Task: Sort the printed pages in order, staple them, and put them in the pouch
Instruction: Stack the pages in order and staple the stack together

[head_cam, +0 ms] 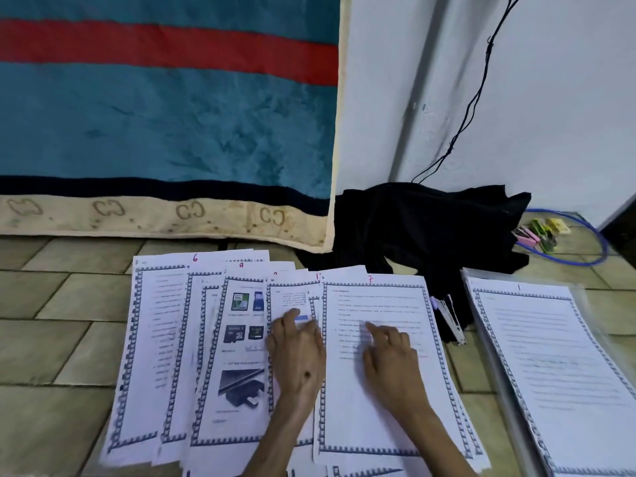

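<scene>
Printed pages point(241, 339) lie fanned beneath both hands point(344, 356).

A red handwritten "7" sat atop the page numbered 7 point(375, 366), and that was our landmark. Left of it, a red "9" topped the page with pictures point(241, 339); further left, "6" crowned another page point(194, 266). Off to the right, a separate sheet point(550, 356) carried a "1". Behind them all, the blanket point(165, 115) border repeated "CC" marks. The body print was too blurred to read.
</scene>
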Available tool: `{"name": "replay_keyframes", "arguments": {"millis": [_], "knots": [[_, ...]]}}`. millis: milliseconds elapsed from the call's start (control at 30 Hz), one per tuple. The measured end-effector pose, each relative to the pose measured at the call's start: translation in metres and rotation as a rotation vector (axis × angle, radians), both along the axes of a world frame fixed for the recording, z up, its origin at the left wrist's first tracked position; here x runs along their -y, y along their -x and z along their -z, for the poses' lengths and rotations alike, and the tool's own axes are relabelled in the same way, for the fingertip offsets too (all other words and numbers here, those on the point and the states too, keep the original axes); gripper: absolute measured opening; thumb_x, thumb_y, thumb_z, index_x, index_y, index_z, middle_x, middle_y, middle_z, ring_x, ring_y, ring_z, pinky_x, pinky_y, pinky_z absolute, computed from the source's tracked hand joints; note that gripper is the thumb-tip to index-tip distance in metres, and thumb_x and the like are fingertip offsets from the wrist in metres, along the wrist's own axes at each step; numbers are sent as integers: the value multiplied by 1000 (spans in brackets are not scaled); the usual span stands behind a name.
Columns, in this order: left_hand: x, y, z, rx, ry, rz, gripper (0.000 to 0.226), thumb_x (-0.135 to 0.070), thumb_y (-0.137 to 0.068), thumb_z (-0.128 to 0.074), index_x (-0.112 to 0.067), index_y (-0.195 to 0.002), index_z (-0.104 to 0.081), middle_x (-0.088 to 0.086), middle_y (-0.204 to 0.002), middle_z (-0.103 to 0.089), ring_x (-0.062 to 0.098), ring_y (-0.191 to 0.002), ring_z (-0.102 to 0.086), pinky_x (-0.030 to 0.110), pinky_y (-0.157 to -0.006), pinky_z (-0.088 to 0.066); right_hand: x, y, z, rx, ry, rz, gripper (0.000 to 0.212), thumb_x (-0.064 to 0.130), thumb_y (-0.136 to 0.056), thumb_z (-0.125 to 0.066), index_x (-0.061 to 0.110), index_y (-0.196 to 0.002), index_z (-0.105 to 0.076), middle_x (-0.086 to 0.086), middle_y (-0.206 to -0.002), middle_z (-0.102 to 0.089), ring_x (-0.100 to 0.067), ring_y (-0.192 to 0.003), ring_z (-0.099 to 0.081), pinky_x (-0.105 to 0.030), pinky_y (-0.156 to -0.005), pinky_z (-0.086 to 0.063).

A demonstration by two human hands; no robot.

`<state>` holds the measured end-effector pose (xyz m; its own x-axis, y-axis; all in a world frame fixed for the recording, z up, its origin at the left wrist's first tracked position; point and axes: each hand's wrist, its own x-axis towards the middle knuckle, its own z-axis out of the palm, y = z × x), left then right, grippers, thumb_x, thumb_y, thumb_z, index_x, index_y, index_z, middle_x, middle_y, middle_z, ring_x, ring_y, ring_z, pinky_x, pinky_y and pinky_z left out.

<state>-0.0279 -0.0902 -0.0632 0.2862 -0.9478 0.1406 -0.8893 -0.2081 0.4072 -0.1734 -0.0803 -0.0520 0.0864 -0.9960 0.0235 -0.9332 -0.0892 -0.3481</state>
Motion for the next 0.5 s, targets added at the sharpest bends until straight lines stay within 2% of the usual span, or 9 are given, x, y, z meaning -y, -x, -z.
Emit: {"name": "replay_keyframes", "arguments": {"millis": [133, 200, 233, 300, 333, 400, 433, 467, 500], "knots": [[8, 7, -25, -291, -209, -59, 27, -20, -91, -43, -18, -91, -70, 7, -107, -65, 30, -107, -51, 31, -84, -37, 2, -13, -7, 168, -103, 92, 68, 48, -83, -13, 22, -142, -35, -2, -132, -51, -26, -121, -42, -38, -95, -38], [10, 9, -36, -525, -192, -59, 27, -22, -94, -41, -18, -102, -66, 4, -108, -68, 24, -102, -58, 23, -80, -36, 2, -9, -18, 401, -146, 144, 75, 66, -83, -11, 25, -139, -39, -1, -122, -60, -26, -116, -51, -34, -93, -40], [10, 12, -44, -698, -181, -51, 27, -26, -96, -40, -18, -108, -63, 3, -109, -68, 19, -97, -61, 22, -80, -39, 4, -5, -25, 533, -192, 167, 73, 70, -85, -17, 27, -140, -38, 2, -122, -61, -24, -117, -53, -32, -94, -39], [5, 23, -55, -1151, -213, -8, 31, -39, -98, -33, -23, -109, -57, 2, -98, -72, 14, -85, -67, 26, -75, -46, 8, 1, -40, 807, -290, 175, 61, 59, -91, -34, 33, -145, -23, 9, -131, -50, -12, -123, -47, -28, -99, -33], [3, 28, -60, -1342, -254, 0, 35, -46, -97, -28, -27, -105, -56, 0, -91, -74, 13, -82, -68, 28, -71, -48, 10, 4, -46, 887, -317, 143, 62, 51, -92, -41, 37, -146, -14, 12, -132, -45, -7, -123, -44, -24, -99, -31], [-2, 35, -60, -1569, -321, -35, 45, -54, -95, -22, -27, -103, -57, 1, -89, -73, 15, -89, -68, 31, -74, -50, 10, 10, -56, 838, -305, 55, 72, 33, -94, -50, 42, -144, 2, 15, -132, -40, -9, -123, -45, -20, -95, -33], [-5, 35, -58, -1577, -316, -63, 47, -54, -95, -25, -23, -107, -58, 1, -94, -71, 18, -96, -66, 32, -79, -50, 10, 12, -58, 771, -278, 26, 77, 24, -95, -51, 41, -143, 6, 16, -131, -39, -16, -124, -47, -21, -93, -37], [-6, 33, -55, -1496, -278, -88, 46, -53, -94, -32, -20, -112, -58, -1, -101, -67, 21, -105, -62, 34, -87, -48, 8, 14, -59, 713, -240, 11, 81, 15, -95, -51, 39, -143, 10, 12, -132, -40, -25, -123, -49, -24, -93, -41], [-9, 29, -49, -1324, -231, -137, 43, -49, -93, -38, -18, -118, -56, -4, -110, -62, 22, -115, -56, 36, -96, -44, 8, 16, -58, 676, -209, 14, 84, 8, -94, -50, 36, -144, 12, 3, -135, -44, -36, -122, -50, -32, -94, -43]]}}
